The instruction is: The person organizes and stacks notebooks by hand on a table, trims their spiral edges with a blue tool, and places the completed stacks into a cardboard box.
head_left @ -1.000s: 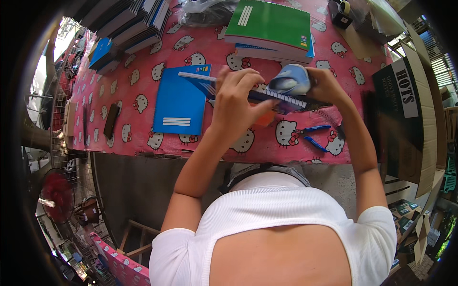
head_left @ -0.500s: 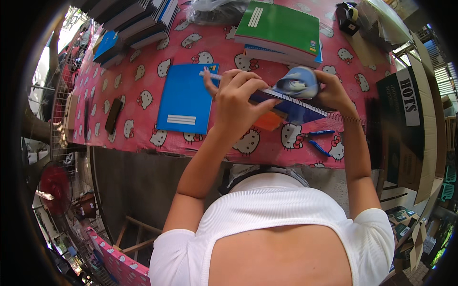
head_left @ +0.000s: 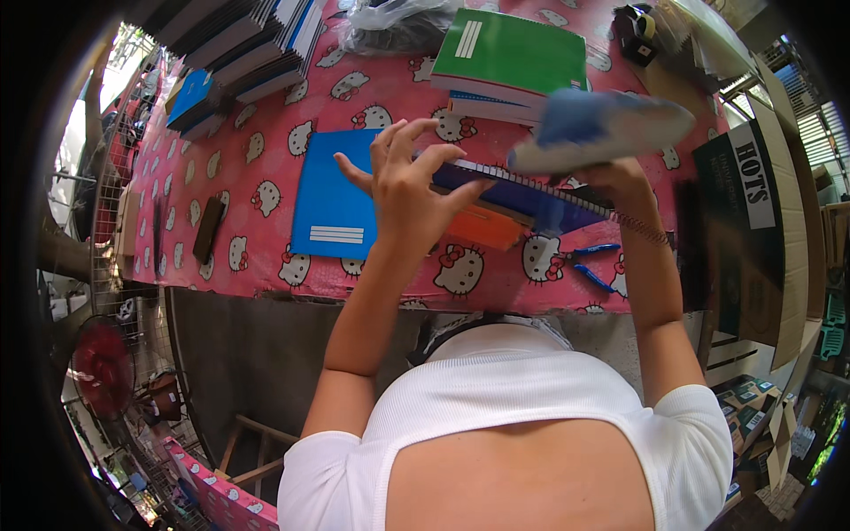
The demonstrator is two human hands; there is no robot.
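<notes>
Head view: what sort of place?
Probably a small notebook-binding workshop, partly open-air by the look of it: stacked notebooks, a spiral coil by the right wrist and blue-handled pliers.

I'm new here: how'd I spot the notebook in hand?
At the pink table, find the left hand. At its fingers is the notebook: unlike the flat, brighter blue one beside it, it's tipped up with a coil poking out rightward.

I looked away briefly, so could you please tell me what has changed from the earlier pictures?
The blurred blue slipper has swung round, reaching farther right above the right hand. The left hand has shifted left, its fingers spread wider. The flat blue notebook, pliers and green notebook stayed put.
</notes>
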